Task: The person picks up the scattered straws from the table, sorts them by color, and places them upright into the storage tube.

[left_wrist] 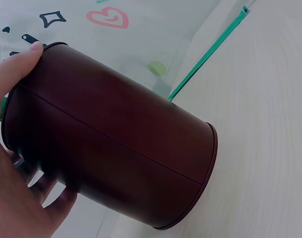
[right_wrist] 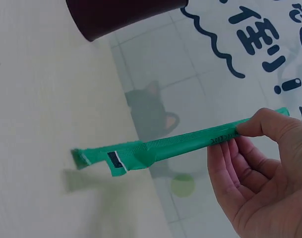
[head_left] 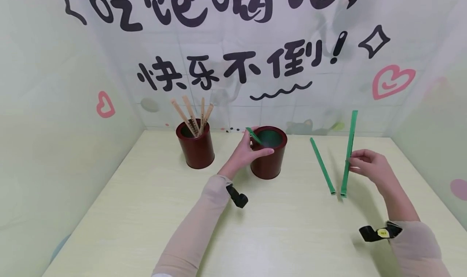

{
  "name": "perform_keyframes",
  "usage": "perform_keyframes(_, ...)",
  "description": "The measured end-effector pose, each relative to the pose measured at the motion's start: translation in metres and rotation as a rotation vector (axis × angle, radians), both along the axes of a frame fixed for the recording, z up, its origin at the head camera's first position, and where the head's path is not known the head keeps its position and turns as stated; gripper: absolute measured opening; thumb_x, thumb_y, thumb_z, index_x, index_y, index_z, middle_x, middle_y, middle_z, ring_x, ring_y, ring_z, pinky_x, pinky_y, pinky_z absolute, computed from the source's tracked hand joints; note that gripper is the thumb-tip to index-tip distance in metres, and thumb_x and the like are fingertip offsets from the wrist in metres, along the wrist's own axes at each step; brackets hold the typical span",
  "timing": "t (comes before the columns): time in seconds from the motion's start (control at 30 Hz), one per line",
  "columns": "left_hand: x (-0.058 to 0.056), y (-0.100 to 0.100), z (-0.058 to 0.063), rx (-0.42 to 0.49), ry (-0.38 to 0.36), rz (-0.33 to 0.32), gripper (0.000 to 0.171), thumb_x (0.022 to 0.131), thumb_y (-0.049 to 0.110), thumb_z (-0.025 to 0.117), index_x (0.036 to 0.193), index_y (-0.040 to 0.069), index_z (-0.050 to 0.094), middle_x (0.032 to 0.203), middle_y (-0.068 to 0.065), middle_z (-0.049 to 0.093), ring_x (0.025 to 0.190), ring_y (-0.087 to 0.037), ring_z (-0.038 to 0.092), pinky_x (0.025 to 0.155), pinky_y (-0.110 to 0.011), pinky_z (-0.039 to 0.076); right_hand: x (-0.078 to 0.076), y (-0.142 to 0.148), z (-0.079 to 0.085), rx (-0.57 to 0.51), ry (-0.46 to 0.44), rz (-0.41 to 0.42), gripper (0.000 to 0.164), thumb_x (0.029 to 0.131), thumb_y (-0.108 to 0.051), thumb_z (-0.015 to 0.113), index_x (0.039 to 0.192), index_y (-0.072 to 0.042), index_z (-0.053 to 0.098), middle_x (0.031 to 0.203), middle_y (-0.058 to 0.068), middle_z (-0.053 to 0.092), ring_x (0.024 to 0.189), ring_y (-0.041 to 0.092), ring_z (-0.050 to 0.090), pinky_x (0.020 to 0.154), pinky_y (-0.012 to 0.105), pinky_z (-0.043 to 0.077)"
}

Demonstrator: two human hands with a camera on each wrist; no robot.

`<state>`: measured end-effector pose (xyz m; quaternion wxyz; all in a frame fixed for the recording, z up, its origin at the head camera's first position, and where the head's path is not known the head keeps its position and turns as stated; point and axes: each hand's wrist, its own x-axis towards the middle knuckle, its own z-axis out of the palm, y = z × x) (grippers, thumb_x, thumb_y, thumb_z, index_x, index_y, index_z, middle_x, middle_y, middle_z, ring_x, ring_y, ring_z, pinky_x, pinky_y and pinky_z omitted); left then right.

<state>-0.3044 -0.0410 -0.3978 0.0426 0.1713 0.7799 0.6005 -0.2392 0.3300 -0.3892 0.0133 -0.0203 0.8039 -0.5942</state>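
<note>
In the head view my left hand (head_left: 243,154) grips a dark red cylindrical canister (head_left: 268,163), thumb across its near side by the rim. The left wrist view shows the same canister (left_wrist: 116,134) standing between thumb and fingers. One narrow green packet (head_left: 254,135) leans inside it at the left rim, beside the fingers. Off to the right, my right hand (head_left: 373,167) pinches another long, slim green packet (head_left: 351,141) by its middle, held steeply with its folded lower end close over the table. A third green packet (head_left: 322,163) lies on the table between the canister and the right hand.
A second dark red canister (head_left: 198,152) stands at the back left, with several flat wooden sticks (head_left: 190,111) poking out of it. Behind the pale table (head_left: 277,228) rises a wall sheet (head_left: 226,106) with black lettering. Pale panels flank both sides.
</note>
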Motion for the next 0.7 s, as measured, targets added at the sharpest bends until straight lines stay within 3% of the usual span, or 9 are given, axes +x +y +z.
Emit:
perform_keyframes(0.07, 0.0, 0.0, 0.0, 0.002, -0.003, -0.004, 0.079, 0.087, 0.021, 0.077, 0.149, 0.018, 0.028, 0.144, -0.009, 0.048, 0.132, -0.027, 0.048, 0.111, -0.05, 0.042, 0.001, -0.007, 0.007, -0.092, 0.039, -0.006, 0.005, 0.097, -0.004, 0.059, 0.101, -0.008, 0.06, 0.081, -0.016, 0.068, 0.074, -0.001, 0.07, 0.071, 0.014, 0.057)
perform_keyframes(0.17, -0.001, 0.001, 0.0, 0.001, -0.004, -0.007, 0.08, 0.087, 0.021, 0.077, 0.149, 0.018, 0.028, 0.144, -0.009, 0.048, 0.132, -0.028, 0.047, 0.111, -0.05, 0.042, 0.002, -0.021, 0.018, -0.186, 0.094, -0.012, 0.01, 0.096, -0.003, 0.061, 0.096, -0.013, 0.061, 0.082, -0.012, 0.069, 0.075, 0.0, 0.07, 0.071, 0.014, 0.057)
perform_keyframes(0.3, -0.001, 0.0, -0.001, -0.003, 0.0, -0.01, 0.08, 0.087, 0.022, 0.077, 0.149, 0.017, 0.027, 0.144, -0.009, 0.048, 0.131, -0.027, 0.048, 0.11, -0.049, 0.043, -0.001, -0.044, 0.03, -0.277, 0.187, -0.046, 0.009, 0.095, -0.002, 0.063, 0.098, -0.01, 0.061, 0.084, -0.011, 0.07, 0.076, 0.001, 0.07, 0.071, 0.014, 0.057)
perform_keyframes(0.5, -0.001, -0.001, 0.0, -0.004, 0.004, 0.004, 0.08, 0.087, 0.02, 0.077, 0.149, 0.016, 0.027, 0.142, -0.009, 0.049, 0.127, -0.027, 0.049, 0.108, -0.047, 0.044, -0.014, -0.09, 0.045, -0.507, 0.349, -0.133, 0.011, 0.092, 0.003, 0.064, 0.093, -0.007, 0.062, 0.085, -0.003, 0.069, 0.076, 0.006, 0.07, 0.073, 0.021, 0.059)
perform_keyframes(0.7, -0.001, 0.0, 0.002, -0.015, -0.002, -0.003, 0.081, 0.086, 0.021, 0.078, 0.149, 0.015, 0.026, 0.143, -0.01, 0.048, 0.128, -0.027, 0.049, 0.108, -0.047, 0.044, -0.024, -0.129, 0.062, -0.642, 0.469, -0.197, 0.009, 0.089, 0.005, 0.066, 0.091, -0.003, 0.064, 0.084, 0.004, 0.068, 0.076, 0.013, 0.067, 0.074, 0.024, 0.06)
